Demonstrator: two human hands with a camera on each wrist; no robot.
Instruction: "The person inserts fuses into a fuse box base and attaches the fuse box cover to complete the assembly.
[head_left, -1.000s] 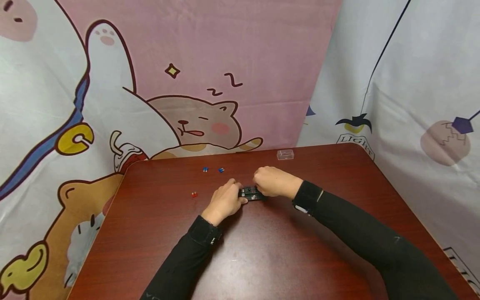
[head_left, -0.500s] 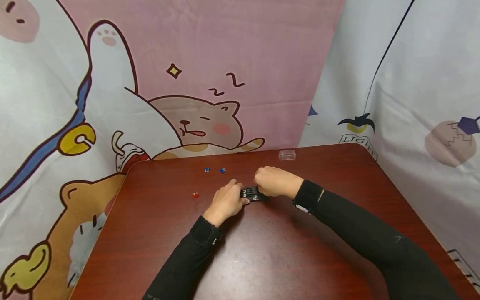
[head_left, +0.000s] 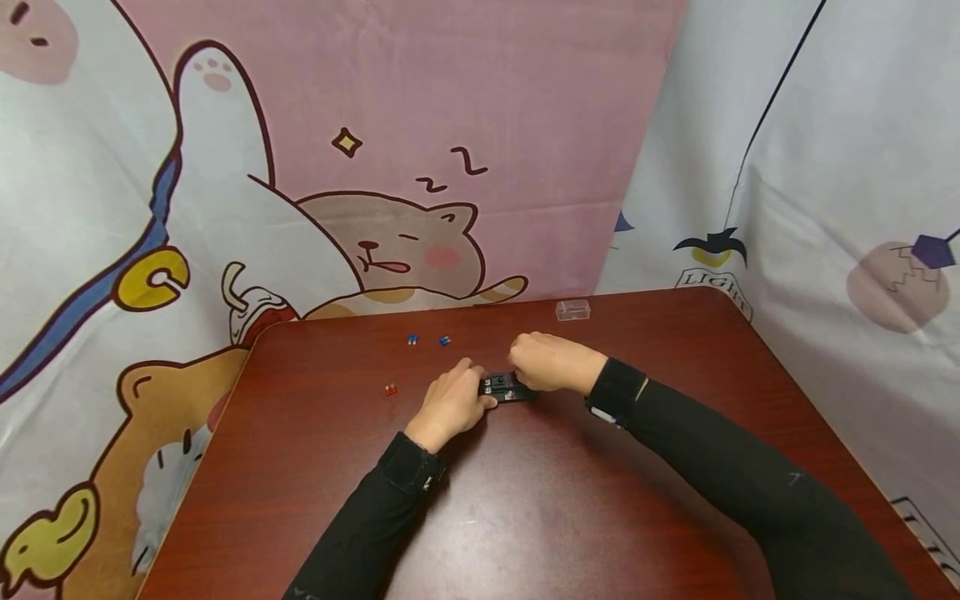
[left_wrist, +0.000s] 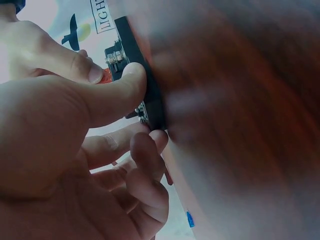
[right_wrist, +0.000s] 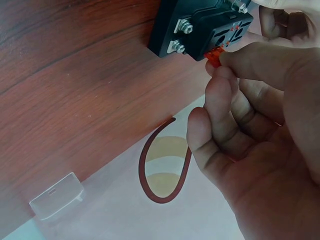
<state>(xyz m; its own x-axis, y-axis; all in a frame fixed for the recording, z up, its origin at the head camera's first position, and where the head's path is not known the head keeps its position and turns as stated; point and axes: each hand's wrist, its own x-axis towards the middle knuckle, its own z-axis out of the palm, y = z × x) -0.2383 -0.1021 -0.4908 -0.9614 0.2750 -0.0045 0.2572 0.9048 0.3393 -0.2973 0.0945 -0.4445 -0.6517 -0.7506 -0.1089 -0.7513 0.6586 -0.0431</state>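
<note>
My left hand (head_left: 448, 398) grips the left end of a black fuse block (head_left: 502, 388) on the table. In the left wrist view its thumb lies along the side of the block (left_wrist: 156, 107) and the other fingers curl at the near end. At the block's other end is my right hand (head_left: 553, 362). In the right wrist view its thumb and forefinger pinch a red blade fuse (right_wrist: 214, 56) against the block's slotted face. Metal screw terminals (right_wrist: 185, 26) stand along the block's edge. The fuse's prongs are hidden.
Two blue blade fuses (head_left: 412, 339) lie beyond the left hand, and a red blade fuse (head_left: 391, 389) lies to its left. A clear plastic cover (head_left: 573, 310) sits near the far edge of the brown table (head_left: 480, 517). A printed cloth (head_left: 555, 125) hangs behind.
The head view shifts very slightly. Both hands stay at the fuse block, and the loose fuses and clear cover keep their places.
</note>
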